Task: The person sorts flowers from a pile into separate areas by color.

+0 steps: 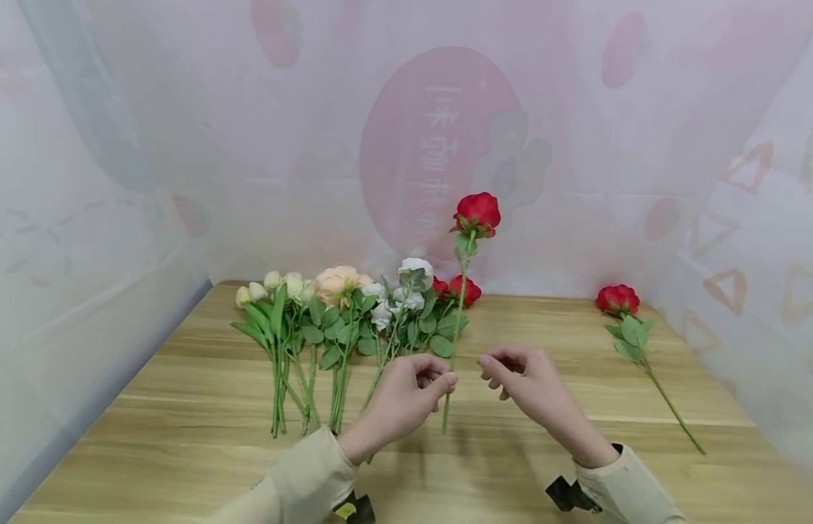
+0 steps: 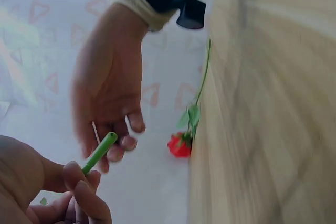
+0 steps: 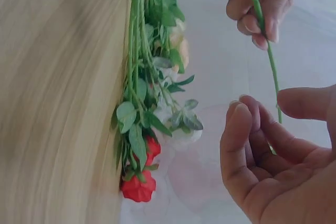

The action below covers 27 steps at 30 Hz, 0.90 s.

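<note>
My left hand pinches the lower stem of a red rose and holds it nearly upright above the table. In the left wrist view, the cut end of the green stem sticks out past the thumb and fingers. To the right of the stem hovers my right hand, its fingers loosely bent with nothing gripped. The right wrist view has the stem passing behind the thumb of that hand; it seems not to be held there.
On the wooden table, a row of flowers lies to the left: pale tulips, peach blooms, white blooms and red roses. Another red rose lies alone at the right. Printed cloth walls enclose the table.
</note>
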Motion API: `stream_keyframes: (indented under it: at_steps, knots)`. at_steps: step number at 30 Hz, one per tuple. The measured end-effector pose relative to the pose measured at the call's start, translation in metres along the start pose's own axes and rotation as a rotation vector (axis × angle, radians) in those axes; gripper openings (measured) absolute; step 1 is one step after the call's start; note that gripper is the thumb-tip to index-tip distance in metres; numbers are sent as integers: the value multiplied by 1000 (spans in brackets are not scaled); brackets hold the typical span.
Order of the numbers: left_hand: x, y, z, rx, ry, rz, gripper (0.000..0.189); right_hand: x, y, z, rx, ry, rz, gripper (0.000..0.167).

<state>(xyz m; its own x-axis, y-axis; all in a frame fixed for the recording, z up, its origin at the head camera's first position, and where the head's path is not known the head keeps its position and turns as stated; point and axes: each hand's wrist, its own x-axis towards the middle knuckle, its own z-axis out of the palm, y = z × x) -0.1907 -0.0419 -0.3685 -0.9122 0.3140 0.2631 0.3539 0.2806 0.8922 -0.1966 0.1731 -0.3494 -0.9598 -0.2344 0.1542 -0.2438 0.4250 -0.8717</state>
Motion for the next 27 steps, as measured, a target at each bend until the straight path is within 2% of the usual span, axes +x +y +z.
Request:
stream_keyframes:
  at_steps: [5, 8, 13, 19, 27]
  knots:
    - [-9, 9, 9, -66, 4, 21, 11, -3, -7, 3, 139, -30, 31, 30]
    - [-13, 12, 13, -102, 5, 23, 11, -6, -10, 4, 164, -56, 24, 33]
    - [-15, 12, 19, -138, -11, 43, 6, -8, -12, 6, 151, -78, -23, 31]
    - [-17, 10, 21, -124, -34, 57, 8, -9, -11, 8, 141, -73, -61, 26]
    - [-18, 7, 23, -72, -39, 115, 14, -10, -7, 11, 103, -66, -97, 22]
